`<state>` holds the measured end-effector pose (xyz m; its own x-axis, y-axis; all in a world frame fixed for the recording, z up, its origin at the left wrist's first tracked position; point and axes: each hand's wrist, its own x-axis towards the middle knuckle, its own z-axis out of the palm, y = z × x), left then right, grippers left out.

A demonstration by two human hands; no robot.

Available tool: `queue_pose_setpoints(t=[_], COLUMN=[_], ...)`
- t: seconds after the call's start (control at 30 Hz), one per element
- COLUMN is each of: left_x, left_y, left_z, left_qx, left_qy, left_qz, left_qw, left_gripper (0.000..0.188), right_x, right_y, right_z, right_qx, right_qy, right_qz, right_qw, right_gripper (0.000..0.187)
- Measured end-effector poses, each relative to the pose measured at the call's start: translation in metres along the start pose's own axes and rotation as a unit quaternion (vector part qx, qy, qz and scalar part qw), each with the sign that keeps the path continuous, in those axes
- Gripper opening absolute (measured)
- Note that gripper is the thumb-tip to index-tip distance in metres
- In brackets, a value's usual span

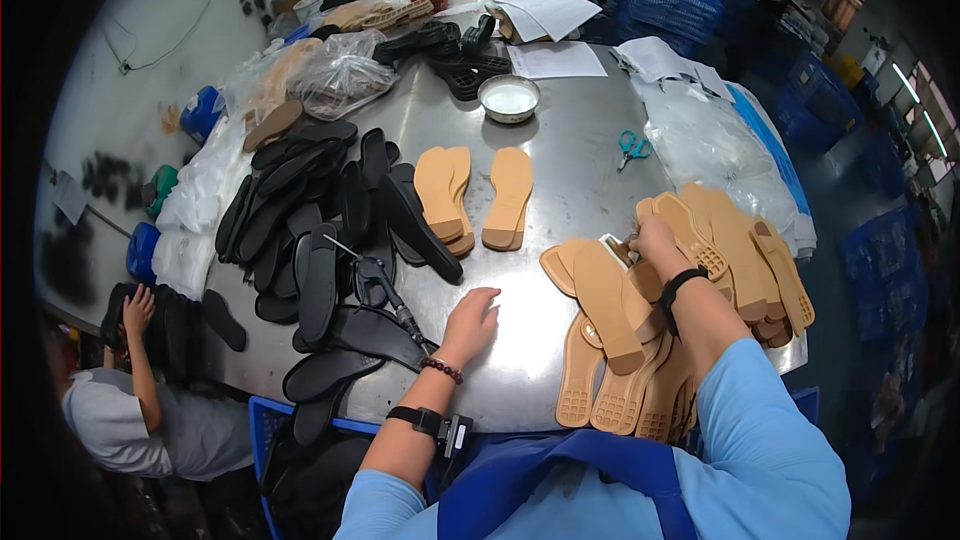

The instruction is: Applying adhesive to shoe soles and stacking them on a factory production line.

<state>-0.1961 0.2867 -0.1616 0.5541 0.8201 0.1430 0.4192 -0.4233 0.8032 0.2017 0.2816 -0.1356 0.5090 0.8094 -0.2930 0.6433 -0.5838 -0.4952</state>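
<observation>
Many tan shoe soles (pixel 612 310), heaped at the right front of the bench (pixel 540 365). Right hand (pixel 654 242): fingers curled within the heap; grip hidden, cannot tell. Left hand (pixel 472 325): empty, fingers loosely parted. Handling: best taken singly by the edges, neighbours undisturbed. Beyond: two smaller tan stacks (pixel 508 192); black soles (pixel 318 285), left; round bowl (pixel 510 118); teal scissors (pixel 632 149).

Well lit in the middle, black at the rim

Soft, pale glare lies on the long grey metal table (pixel 575 185). The tan, foot-shaped soles (pixel 604 305) look fairly sharp, while the matte black, foot-shaped soles (pixel 318 285) lose detail. Slim white tube lights (pixel 906 83) glow at far right, above dim blue plastic crates (pixel 882 258). Straight edges bend outward; the distant background is soft.
</observation>
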Motion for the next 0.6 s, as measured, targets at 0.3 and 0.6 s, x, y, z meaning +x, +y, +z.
queue_pose_setpoints(t=[0.3, 0.6], left_x=[0.024, 0.030], left_y=[-0.045, -0.039], left_z=[0.041, 0.039], left_qx=[0.104, 0.133], left_qy=[0.021, 0.035], left_qz=[0.077, 0.063], left_qw=[0.991, 0.988], left_gripper=[0.031, 0.030], right_x=[0.020, 0.031], right_y=[-0.053, -0.153], right_z=[-0.098, -0.113], right_qx=[0.550, 0.552], right_qy=[-0.087, -0.272], right_qz=[0.029, 0.013], right_qw=[0.830, 0.788], right_gripper=[0.016, 0.021])
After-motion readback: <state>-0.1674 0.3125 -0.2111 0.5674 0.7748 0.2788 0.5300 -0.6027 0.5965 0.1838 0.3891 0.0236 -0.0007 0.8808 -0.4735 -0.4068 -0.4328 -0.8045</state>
